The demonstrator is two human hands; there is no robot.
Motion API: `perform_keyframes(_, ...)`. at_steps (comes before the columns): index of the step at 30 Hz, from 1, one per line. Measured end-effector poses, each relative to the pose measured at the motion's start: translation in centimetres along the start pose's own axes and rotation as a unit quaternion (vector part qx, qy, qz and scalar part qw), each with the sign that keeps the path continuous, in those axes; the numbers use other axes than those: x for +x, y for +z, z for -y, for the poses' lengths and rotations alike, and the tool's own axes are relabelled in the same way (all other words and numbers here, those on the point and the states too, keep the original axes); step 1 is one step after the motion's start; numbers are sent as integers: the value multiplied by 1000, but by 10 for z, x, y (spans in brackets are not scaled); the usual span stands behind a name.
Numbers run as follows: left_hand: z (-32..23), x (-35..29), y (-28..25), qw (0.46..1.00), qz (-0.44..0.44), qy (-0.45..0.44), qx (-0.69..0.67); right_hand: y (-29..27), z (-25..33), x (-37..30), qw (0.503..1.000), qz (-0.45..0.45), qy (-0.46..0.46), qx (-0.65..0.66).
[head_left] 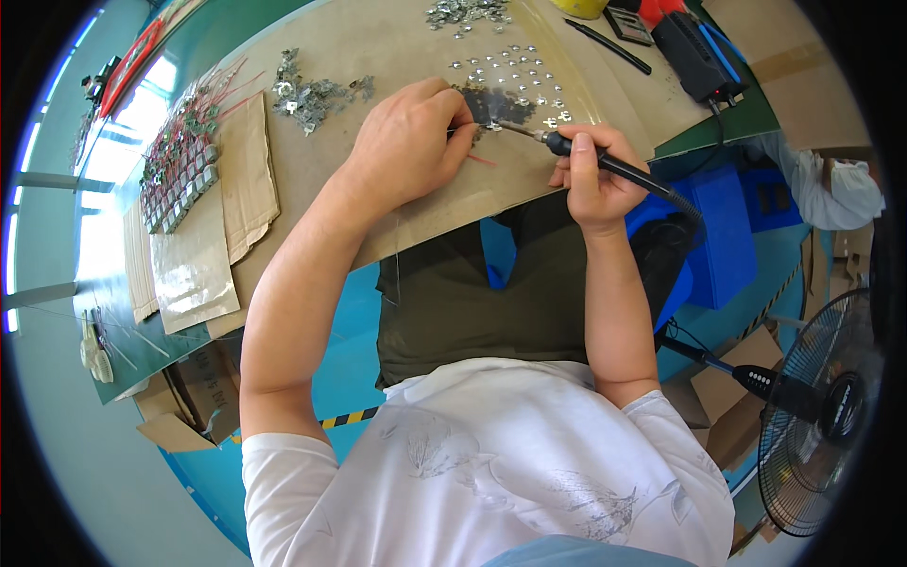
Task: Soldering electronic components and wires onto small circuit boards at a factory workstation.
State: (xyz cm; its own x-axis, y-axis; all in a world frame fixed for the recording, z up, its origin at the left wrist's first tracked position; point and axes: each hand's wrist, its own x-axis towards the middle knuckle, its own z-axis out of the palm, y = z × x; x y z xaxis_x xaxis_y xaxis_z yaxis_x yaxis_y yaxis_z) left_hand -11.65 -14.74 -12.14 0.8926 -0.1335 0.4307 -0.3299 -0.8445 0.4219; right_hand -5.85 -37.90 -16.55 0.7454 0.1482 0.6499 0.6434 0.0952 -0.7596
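Note:
My right hand (605,180) grips a soldering iron (652,186) by its black handle, with the metal tip pointing left. That tip meets a small silver metal piece on a dark scorched patch (487,99) of the brown board. Just left of the tip, my left hand (411,137) is closed in a pinch on a thin wire, its fingertips partly hidden. A fine strand also hangs below this hand, past the board's edge. Near the fingertips lies a short red wire (482,161). Beyond the tip, small silver metal pieces (529,76) are spread in rows.
Heaps of metal pieces (316,99) lie at the left and far side. Small wired parts (184,175) stand beside cardboard (250,180). A black pen-like tool (609,45) and a black power unit (694,57) are at the far right. Lower right are blue bins (723,236) and a fan (831,406).

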Motion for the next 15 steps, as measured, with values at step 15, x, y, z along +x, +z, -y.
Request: perform_keyframes(15,-11,1,-8,971,22,-97,-218,2,0,0,1000,4,21,12)
